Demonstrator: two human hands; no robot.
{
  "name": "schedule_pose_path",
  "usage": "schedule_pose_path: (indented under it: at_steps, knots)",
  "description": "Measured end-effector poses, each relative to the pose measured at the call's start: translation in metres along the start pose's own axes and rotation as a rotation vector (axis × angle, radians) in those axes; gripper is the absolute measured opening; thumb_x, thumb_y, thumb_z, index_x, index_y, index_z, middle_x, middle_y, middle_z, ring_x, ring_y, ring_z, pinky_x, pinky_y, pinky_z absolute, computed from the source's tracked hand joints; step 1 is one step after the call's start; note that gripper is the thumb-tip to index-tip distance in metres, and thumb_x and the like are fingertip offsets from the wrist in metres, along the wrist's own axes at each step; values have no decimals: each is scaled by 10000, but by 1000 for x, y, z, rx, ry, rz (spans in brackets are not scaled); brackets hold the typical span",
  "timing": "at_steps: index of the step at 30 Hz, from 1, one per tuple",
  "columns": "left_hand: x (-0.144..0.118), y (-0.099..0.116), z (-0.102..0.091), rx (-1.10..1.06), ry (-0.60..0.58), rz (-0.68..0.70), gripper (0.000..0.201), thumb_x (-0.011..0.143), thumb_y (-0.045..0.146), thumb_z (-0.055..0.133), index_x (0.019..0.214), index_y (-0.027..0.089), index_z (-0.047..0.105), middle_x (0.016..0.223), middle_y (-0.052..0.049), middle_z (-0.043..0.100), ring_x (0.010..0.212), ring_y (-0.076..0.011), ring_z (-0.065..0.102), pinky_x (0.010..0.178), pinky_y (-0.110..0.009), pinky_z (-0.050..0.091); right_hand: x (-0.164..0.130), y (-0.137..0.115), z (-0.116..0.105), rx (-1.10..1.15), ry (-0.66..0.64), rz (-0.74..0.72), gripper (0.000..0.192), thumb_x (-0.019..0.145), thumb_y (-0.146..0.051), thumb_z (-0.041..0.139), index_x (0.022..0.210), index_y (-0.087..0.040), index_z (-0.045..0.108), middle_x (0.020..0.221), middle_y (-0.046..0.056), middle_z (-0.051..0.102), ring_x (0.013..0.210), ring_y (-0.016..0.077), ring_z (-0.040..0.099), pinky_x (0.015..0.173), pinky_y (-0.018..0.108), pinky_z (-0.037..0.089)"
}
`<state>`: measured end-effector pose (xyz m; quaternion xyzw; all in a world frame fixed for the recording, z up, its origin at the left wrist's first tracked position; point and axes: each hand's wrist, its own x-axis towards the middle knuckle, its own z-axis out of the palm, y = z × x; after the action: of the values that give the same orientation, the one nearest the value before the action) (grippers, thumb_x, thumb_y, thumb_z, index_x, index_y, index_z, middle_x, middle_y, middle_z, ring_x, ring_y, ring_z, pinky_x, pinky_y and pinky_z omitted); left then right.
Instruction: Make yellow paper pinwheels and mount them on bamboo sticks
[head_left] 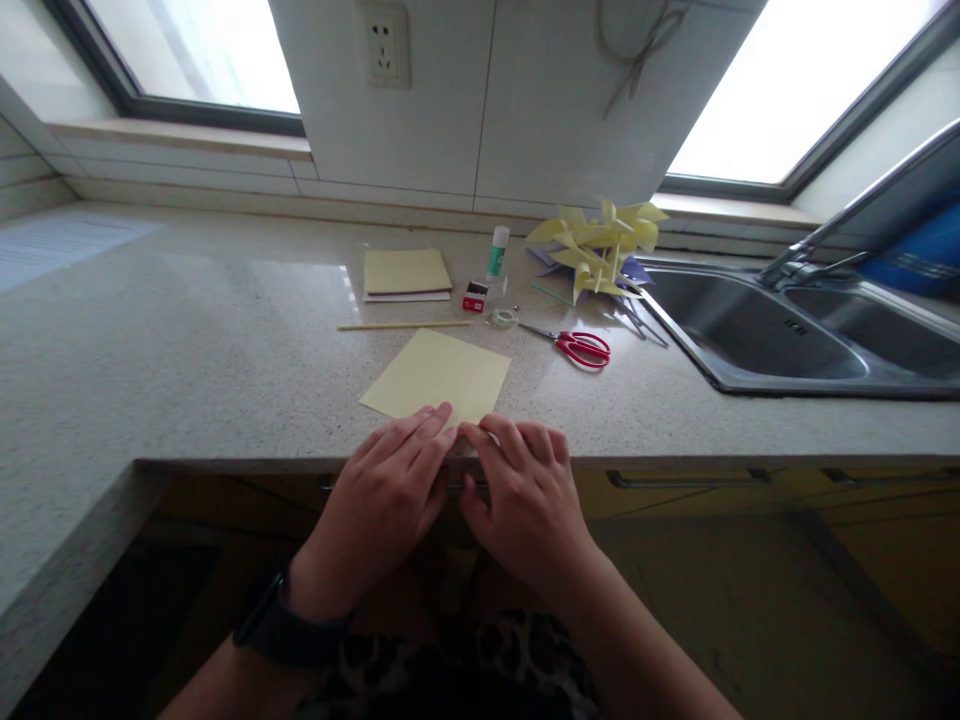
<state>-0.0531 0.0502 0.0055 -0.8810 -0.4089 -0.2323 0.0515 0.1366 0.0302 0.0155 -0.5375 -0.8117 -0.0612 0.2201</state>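
A pale yellow square sheet of paper (442, 375) lies turned like a diamond at the counter's front edge. Fingers of my left hand (386, 490) are stretched flat over its near corner, and the thumb side is partly hidden. My right hand (521, 485) touches the same corner from the other side, fingers bent and spread, thumb hanging apart below the counter edge. The two index fingertips meet at the corner, covering it. Just behind the sheet is a thin yellow stick (405, 326). Red-handled scissors (581, 347) rest to the right.
Farther back are stacked paper (407, 273), a small red box (475, 296), a tape roll (503, 317) and a glue stick (497, 252). Yellow and purple paper pinwheels (600, 245) lie beside the sink (739, 310). A printed sheet (67, 243) is at far left.
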Motion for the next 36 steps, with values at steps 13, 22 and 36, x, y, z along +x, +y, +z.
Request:
schedule_pose_path:
  at_steps: [13, 22, 36]
  knots:
    - [0, 1, 2, 52, -4, 15, 532, 932, 149, 549, 1456, 90, 476, 1520, -146, 513, 1384, -291, 491, 1134, -469, 443, 3, 0, 1, -22, -30, -14, 571, 897, -324, 610, 1442, -186, 509, 1325, 65, 622, 1075, 284, 480, 950, 491, 346]
    - [-1, 3, 4, 43, 22, 5, 512, 938, 147, 537, 1444, 101, 468, 1494, -157, 535, 1384, -288, 492, 1148, -466, 428, 2, -1, 2, 0, -24, 7, 581, 889, -335, 616, 1443, -206, 501, 1285, 58, 627, 1090, 282, 478, 971, 491, 342]
    - [1, 3, 0, -56, 48, -18, 349, 936, 160, 578, 1285, 150, 596, 1431, -135, 603, 1346, -286, 538, 1105, -484, 458, -3, 0, 0, 94, 31, 8, 349, 928, -305, 595, 1268, -230, 612, 1253, 50, 639, 1086, 272, 503, 963, 474, 355]
